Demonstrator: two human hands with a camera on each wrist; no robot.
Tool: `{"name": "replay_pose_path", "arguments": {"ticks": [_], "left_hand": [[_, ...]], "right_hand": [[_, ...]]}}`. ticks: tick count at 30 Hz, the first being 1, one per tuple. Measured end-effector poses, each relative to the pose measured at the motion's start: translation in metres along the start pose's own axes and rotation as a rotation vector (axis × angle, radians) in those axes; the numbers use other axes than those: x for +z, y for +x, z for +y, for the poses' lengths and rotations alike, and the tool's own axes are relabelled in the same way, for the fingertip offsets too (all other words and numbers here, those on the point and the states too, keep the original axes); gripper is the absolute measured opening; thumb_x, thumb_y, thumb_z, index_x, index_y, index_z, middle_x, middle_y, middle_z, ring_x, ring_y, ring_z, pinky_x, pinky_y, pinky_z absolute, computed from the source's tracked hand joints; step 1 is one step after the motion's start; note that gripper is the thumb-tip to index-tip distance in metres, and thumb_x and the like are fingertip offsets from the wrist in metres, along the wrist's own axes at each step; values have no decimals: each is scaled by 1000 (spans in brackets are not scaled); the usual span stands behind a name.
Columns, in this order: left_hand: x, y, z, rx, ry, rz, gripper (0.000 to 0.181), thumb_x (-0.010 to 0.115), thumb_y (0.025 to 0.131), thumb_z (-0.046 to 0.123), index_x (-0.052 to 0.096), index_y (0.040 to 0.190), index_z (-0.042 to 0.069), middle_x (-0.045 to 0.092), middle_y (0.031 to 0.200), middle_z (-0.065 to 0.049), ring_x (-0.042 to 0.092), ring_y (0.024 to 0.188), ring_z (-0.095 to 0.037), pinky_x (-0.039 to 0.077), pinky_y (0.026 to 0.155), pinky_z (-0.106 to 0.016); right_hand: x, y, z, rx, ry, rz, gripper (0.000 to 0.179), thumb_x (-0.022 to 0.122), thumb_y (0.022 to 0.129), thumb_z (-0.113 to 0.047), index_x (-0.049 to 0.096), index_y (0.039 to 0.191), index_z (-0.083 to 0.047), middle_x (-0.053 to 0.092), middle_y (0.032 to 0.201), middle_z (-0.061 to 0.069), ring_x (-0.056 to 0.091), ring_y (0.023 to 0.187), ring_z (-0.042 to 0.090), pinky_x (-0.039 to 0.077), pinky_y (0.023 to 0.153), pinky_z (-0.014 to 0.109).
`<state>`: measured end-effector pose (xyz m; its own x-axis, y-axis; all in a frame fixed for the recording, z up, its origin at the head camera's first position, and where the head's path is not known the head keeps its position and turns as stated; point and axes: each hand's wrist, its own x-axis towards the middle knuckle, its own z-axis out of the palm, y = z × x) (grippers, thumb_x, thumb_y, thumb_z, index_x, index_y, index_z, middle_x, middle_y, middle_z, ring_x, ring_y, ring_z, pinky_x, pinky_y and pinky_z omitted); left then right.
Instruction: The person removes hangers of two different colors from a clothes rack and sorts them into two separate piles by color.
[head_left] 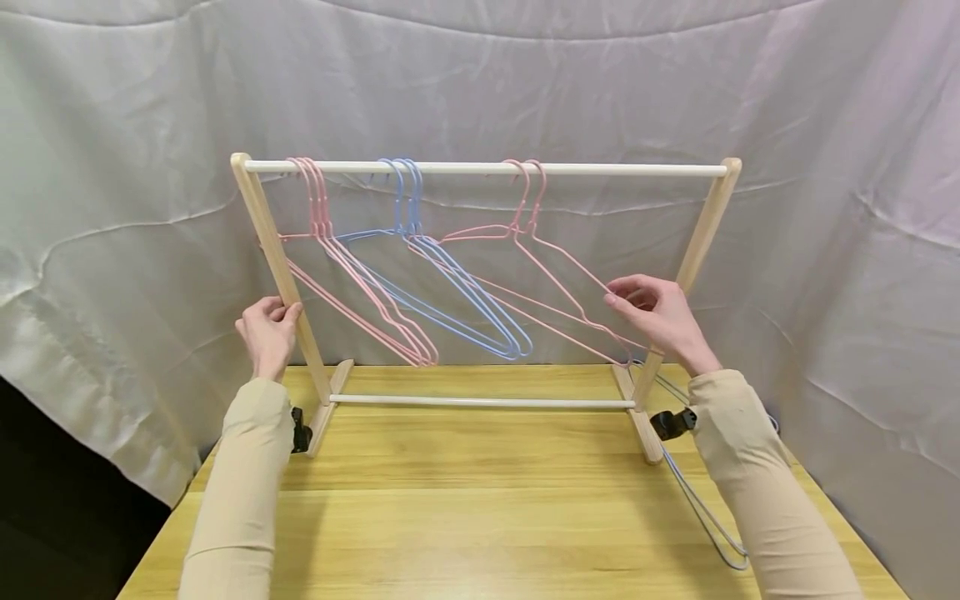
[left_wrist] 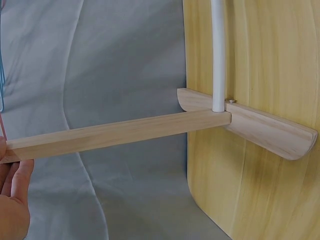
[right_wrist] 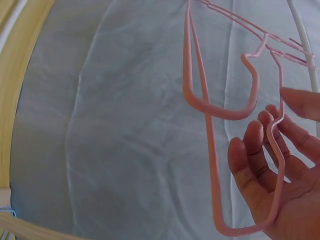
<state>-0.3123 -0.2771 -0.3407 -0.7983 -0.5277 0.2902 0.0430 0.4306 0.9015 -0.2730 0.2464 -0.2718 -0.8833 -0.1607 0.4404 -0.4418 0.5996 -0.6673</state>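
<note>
My left hand [head_left: 268, 335] grips the left wooden post [head_left: 267, 223] of a small clothes rack, thumb and fingers on either side of it. At the right, my right hand [head_left: 666, 323] pinches the sloping arm of the rightmost pink hanger [right_wrist: 213, 175] between thumb and fingertips. That hanger's rounded end passes in front of my palm in the right wrist view. Another pink hanger [right_wrist: 187, 65] hangs just left of it. Three blue hangers [head_left: 517, 355] hang mid-rail, and a group of pink hangers [head_left: 426, 363] hangs close together near the left post.
The white top rail [head_left: 622, 170] runs between both posts, with a lower white bar [head_left: 480, 402] near the wooden table [head_left: 450, 525]. Blue hangers [head_left: 733, 567] lie on the table beside the rack's right foot [head_left: 647, 442], partly behind my right sleeve. A grey curtain [head_left: 600, 92] stands behind.
</note>
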Motion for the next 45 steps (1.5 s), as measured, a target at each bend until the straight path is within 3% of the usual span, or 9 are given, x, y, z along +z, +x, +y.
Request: {"name": "replay_pose_path", "arguments": {"ticks": [9,21,31,45], "left_hand": [[-2,0,-1,-16,4,0,37,66,98,22,66,126,-2,64,129,-23,29,140,-29,25,114,-43],[0,0,-2,12,-14,-3,36,66,98,21,67,124,-3,65,127,-25,28,142,-29,24,114,-44],[0,0,-2,17,-21,-3,36,66,98,21,66,125,-3,66,126,-24,29,141,-29,22,111,-44],[1,0,-2,25,-17,6,36,66,98,20,67,124,-4,65,126,-25,28,144,-29,24,111,-45]], "right_hand": [[1,3,2,40,70,-38,25,65,99,-19,69,112,1,61,74,-21,57,68,5,48,64,19],[4,-1,5,33,148,32,21,65,98,-14,67,108,4,60,71,-19,55,62,5,47,58,19],[0,-5,7,-32,220,114,4,67,97,-15,70,95,-17,62,70,-18,55,58,8,46,56,19],[-5,-13,15,-62,363,163,14,67,95,-6,72,91,-18,62,62,-7,54,52,9,45,51,18]]}}
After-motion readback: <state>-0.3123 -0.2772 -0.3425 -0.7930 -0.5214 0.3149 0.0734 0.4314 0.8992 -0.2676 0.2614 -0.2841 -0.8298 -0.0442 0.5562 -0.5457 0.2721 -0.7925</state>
